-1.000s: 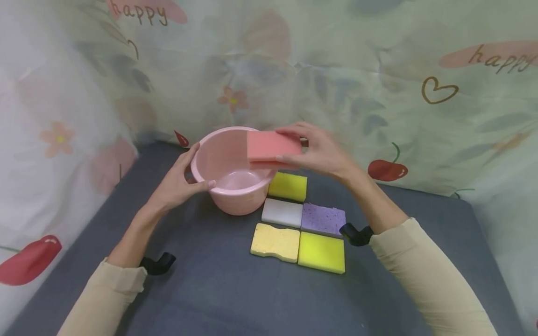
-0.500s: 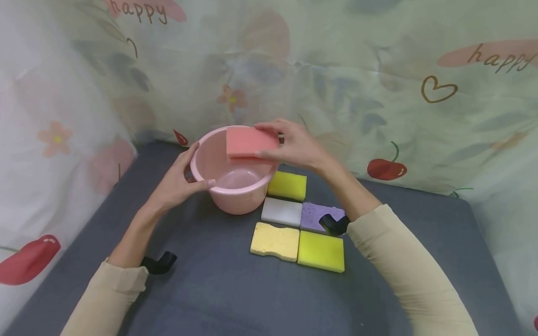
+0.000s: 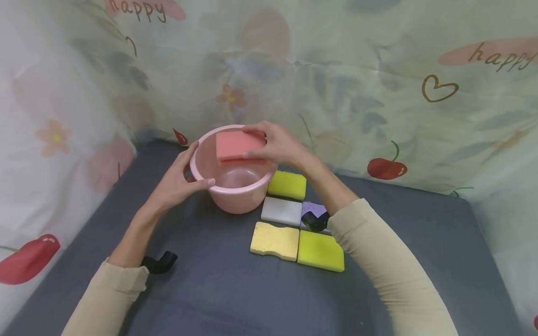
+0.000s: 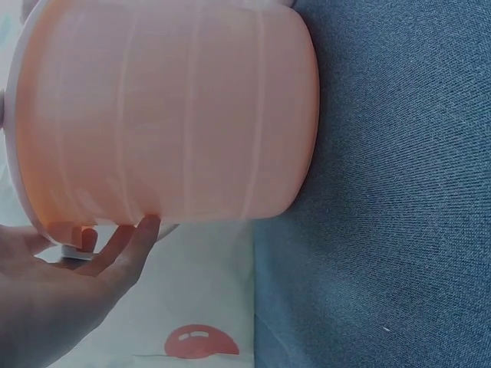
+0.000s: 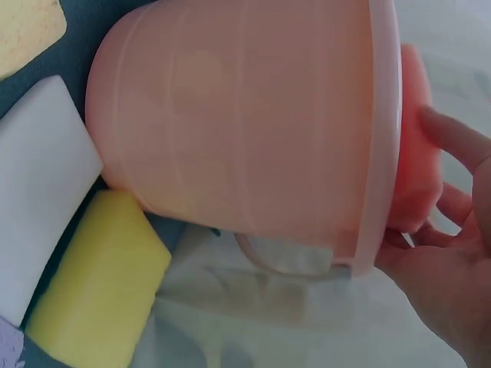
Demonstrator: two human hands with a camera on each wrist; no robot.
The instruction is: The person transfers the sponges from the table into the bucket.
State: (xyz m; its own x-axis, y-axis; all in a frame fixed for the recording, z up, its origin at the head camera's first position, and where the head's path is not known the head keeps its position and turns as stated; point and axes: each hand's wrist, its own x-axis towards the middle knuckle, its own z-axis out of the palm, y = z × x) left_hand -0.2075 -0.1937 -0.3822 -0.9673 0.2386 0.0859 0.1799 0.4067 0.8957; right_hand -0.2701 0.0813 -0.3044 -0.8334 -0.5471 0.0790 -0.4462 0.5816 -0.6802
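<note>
A pink plastic bucket point(image 3: 237, 203) stands upright at the back of the table. My left hand point(image 3: 173, 185) holds its rim from the left, thumb over the near edge; the left wrist view shows the fingers point(image 4: 130, 257) against the outer wall. Over the mouth, partly within the rim, is a coral-pink sponge point(image 3: 236, 144). My right hand point(image 3: 279, 147) pinches that sponge by its right end, thumb in front and fingers behind. In the right wrist view the sponge point(image 5: 414, 153) sticks up past the rim, its lower part hidden by the wall.
Right of the bucket lie several sponges: a yellow one point(image 3: 287, 185) close to its wall, a white one point(image 3: 281, 211), a purple one point(image 3: 313, 208) partly hidden by the right arm, a pale yellow one point(image 3: 275, 241) and a bright yellow one point(image 3: 320, 250). Patterned curtain point(image 3: 336, 93) surrounds the table.
My right hand has carried the coral-pink sponge leftward from the bucket's right rim to over its mouth, then slightly lower. The left hand and the bucket have stayed put.
</note>
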